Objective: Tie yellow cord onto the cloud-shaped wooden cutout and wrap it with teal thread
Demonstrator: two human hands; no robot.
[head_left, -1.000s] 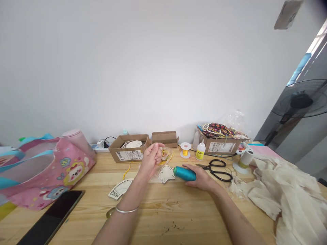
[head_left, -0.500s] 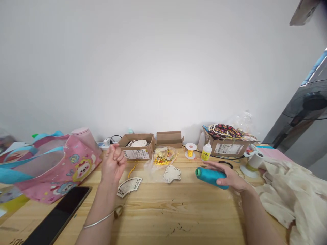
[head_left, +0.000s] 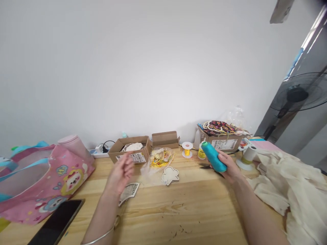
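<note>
While the right hand (head_left: pixel 227 166) clenches a teal thread cone (head_left: pixel 213 156) around its middle, the cone tilts up and to the left, its narrow tip pointing toward the far side of the table (head_left: pixel 178 212). The left hand (head_left: pixel 120 173) is blurred, with its fingers loosely parted. It looks released and seems to hold nothing, though the blur makes that hard to confirm. It hovers above a fan-shaped wooden cutout (head_left: pixel 129 193) near the left of the work area.

Since the cone sits at a slant, a loosened grip could let it drop and roll across the bare wood, perhaps shedding loose thread. Its tip is close to a yellow-capped glue bottle (head_left: pixel 201 153), so a careless swing to the far side could topple the bottle. Scissors (head_left: pixel 205 166) lie just beside the right hand with their blades exposed, so lowering the hand without looking could bring it onto them. A hurried sweep of the left hand could also knock the cutout askew or catch the plastic bag (head_left: pixel 159 160) of yellow thread, spilling its tangled strands.
</note>
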